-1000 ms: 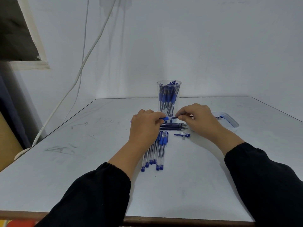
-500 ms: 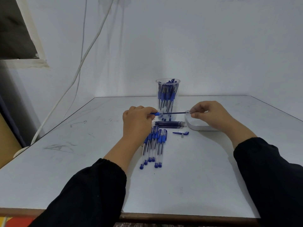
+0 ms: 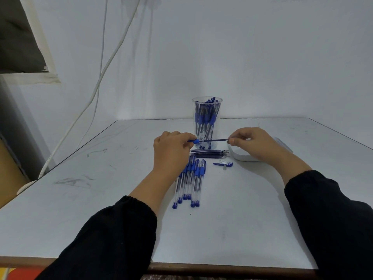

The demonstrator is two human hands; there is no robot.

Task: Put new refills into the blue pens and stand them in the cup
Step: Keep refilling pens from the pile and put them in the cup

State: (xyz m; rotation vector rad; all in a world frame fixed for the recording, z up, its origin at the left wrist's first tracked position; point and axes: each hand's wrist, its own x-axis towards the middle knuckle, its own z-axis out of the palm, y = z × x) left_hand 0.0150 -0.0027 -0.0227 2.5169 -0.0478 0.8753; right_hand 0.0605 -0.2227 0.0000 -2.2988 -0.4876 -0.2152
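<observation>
Centrally, one blue pen (image 3: 194,141), held level in the air just in front of the cup (image 3: 207,122): the left hand (image 3: 171,150) pinches its blue grip end, the right hand (image 3: 252,143) pinches the far tip of the dark refill (image 3: 217,140) spanning the gap between them. The refill is judged light, thin and bendable, best held close to the barrel mouth. Below lie a bundle of spare refills (image 3: 210,154), a row of pens (image 3: 190,178) and a loose blue cap (image 3: 223,164) on the table (image 3: 101,188). The cup stands upright, holding many pens. A white tray (image 3: 242,157) is mostly hidden behind the right hand. The pen's barrel is hidden inside the left fist.
</observation>
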